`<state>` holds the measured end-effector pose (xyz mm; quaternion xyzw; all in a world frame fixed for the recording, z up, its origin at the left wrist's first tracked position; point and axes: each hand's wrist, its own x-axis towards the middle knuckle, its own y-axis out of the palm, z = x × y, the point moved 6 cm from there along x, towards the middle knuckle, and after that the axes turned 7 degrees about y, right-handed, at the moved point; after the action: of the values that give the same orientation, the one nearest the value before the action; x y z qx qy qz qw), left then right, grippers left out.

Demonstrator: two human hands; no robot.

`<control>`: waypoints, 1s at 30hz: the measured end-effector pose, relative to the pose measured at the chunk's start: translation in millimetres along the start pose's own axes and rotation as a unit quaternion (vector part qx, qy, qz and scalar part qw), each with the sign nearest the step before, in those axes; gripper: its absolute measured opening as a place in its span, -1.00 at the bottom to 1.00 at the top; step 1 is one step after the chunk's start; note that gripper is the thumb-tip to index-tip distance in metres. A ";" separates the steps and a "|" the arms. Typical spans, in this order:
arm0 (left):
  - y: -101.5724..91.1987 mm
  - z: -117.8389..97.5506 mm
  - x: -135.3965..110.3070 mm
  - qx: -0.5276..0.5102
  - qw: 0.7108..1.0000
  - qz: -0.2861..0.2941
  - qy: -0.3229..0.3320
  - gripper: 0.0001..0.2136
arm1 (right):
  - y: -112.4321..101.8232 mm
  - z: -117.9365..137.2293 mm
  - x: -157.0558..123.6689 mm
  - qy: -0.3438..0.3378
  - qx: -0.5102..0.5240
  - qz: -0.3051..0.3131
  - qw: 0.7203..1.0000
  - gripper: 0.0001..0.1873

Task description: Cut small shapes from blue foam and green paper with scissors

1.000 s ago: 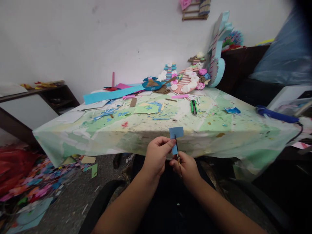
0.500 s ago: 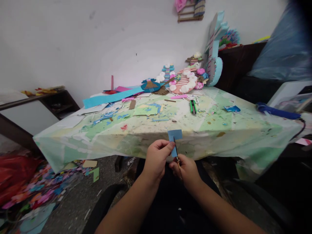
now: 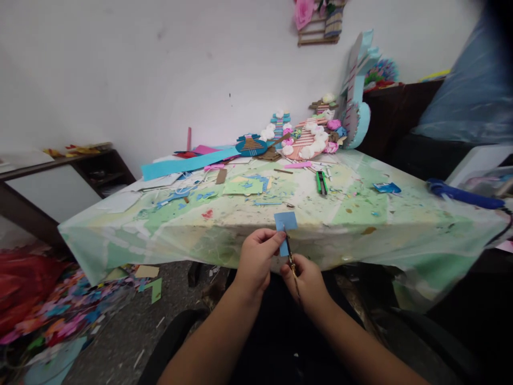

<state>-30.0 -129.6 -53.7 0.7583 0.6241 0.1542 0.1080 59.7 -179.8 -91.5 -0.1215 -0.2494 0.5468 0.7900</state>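
Note:
My left hand (image 3: 258,256) pinches a small blue paper piece (image 3: 286,222) between thumb and fingers, holding it upright in front of the table edge. My right hand (image 3: 305,278) is closed around small scissors (image 3: 291,256), whose blades point up into the lower part of the blue paper. Both hands are held close together over my lap, just below the near edge of the table (image 3: 224,224).
The table, under a pale green sheet, carries paper scraps, a long blue strip (image 3: 184,163), a green cutter (image 3: 320,182), paper-flower crafts (image 3: 308,136) and a blue glue gun (image 3: 465,195) at right. Coloured scraps litter the floor (image 3: 60,315) at left. A dark shelf (image 3: 80,166) stands left.
The hands, paper and scissors keep the same grip; the scissor blades sit slightly further into the paper. The view shifted a little.

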 end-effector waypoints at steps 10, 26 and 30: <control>-12.9 2.7 1.9 -0.054 0.998 -0.006 -0.023 -0.83 | 23.0 -7.8 -0.5 0.053 0.054 0.049 0.996 -0.52; -10.3 -0.6 4.2 -0.009 0.999 0.035 -0.005 -0.84 | 25.8 -9.5 -2.5 0.052 0.101 0.063 0.992 -0.54; -1.9 -5.0 -0.6 0.019 0.999 0.048 0.003 -0.85 | 20.3 -3.1 -4.4 0.035 0.132 0.058 0.989 -0.51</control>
<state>-33.7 -130.0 -49.7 0.7890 0.5899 0.1495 0.0846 43.8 -176.1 -104.7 -0.0498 -0.1398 0.6149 0.7745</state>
